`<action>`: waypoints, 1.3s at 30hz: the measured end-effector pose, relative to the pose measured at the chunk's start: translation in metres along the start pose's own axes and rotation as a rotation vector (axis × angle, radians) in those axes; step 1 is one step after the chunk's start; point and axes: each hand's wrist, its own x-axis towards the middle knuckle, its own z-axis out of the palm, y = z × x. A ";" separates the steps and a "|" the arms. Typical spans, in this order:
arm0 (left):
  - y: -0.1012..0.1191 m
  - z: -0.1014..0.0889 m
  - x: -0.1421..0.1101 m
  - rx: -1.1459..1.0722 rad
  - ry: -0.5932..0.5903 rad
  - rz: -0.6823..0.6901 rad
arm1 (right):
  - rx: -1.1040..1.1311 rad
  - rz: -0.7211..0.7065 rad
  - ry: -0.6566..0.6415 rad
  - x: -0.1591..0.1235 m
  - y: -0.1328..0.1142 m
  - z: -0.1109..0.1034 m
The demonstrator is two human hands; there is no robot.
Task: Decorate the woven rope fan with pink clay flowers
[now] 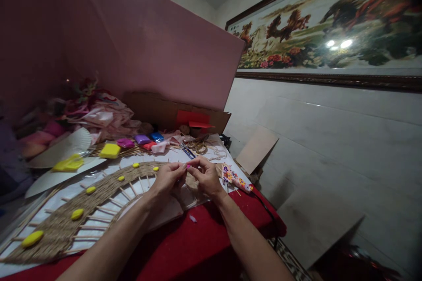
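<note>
My left hand (169, 178) and my right hand (205, 176) meet over the table, fingertips pinched together. Between them shows a tiny bit of bright pink modelling clay (188, 166). Below and to the left curves a woven twine band (108, 184) with thin sticks poking out along both sides. Flattened yellow clay pieces, such as the large one (33, 239) at the near end, sit spaced along the band. Just right of my right hand lies a glue gun (234, 177) with a flower pattern. Part of the band is hidden behind my hands and forearms.
Packs of yellow (110, 150), magenta (125, 142), purple (142, 139) and blue clay (157, 136) lie behind the band. Scissors (188, 152) rest beyond my hands. A red cloth (184, 246) covers the near table edge. Pale fabric (105, 114) is heaped at the back left.
</note>
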 end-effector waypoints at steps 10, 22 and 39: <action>0.002 0.002 -0.002 -0.020 0.018 -0.026 | 0.084 -0.003 -0.015 0.000 -0.011 -0.001; -0.002 -0.002 0.002 -0.075 -0.002 -0.036 | 0.039 -0.065 0.035 -0.001 -0.008 -0.001; -0.001 -0.002 0.003 -0.026 -0.014 -0.021 | -0.123 -0.167 0.058 -0.002 -0.009 -0.001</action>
